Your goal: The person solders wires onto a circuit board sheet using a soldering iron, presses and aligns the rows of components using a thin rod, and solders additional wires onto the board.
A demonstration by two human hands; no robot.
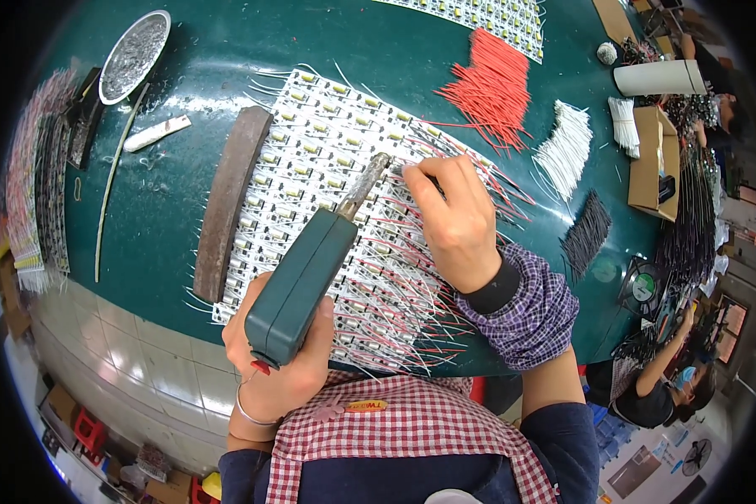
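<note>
My left hand [294,357] is wrapped round the dark green body of a soldering gun [302,281]. The gun's metal tip [378,164] points up and right, low over a sheet of small white circuit boards [298,139] with yellowish components. Beside that tip, my right hand [458,223] pinches the end of a thin wire, mostly hidden by the fingers. Red, black and white wires [403,290] stick out from the right half of the sheet. A heavy brown bar [231,202] lies along its left edge.
Bundles of red wires [491,88], white wires [565,147] and black wires [586,235] lie to the right. At the upper left are a metal bowl [134,57] and a white stick [157,133]. A cardboard box [653,164] and another person [659,391] are at the right.
</note>
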